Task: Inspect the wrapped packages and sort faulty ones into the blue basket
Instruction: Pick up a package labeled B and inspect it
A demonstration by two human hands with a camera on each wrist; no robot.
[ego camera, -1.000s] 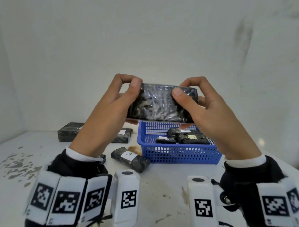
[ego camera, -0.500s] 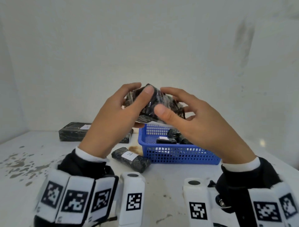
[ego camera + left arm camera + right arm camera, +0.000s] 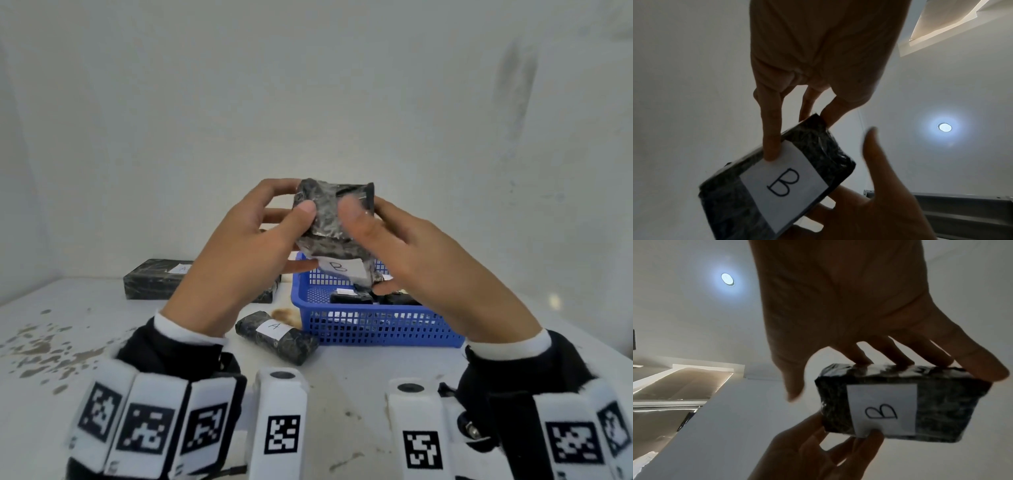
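Observation:
A black wrapped package point(image 3: 330, 222) with a white label marked B point(image 3: 339, 269) is held upright in the air above the blue basket point(image 3: 376, 329). My left hand point(image 3: 298, 198) grips its left side, thumb on the front and fingers behind. My right hand point(image 3: 363, 246) curves its fingers round the right and back. In the right wrist view those fingertips point(image 3: 900, 363) press one edge of the package point(image 3: 941, 410) while the thumb stands clear. The left wrist view shows one left finger point(image 3: 770, 146) on the B label point(image 3: 787, 178).
The basket holds several black packages point(image 3: 352, 298). A small package labelled A point(image 3: 277, 337) lies on the white table left of the basket. A long black package point(image 3: 156, 277) sits at the back left, with another point(image 3: 269, 291) partly hidden behind my left hand. White walls enclose the table.
The package was turned from lying flat and wide to standing on end, so its B label now faces me. Both hands came lower and closer together over the basket.

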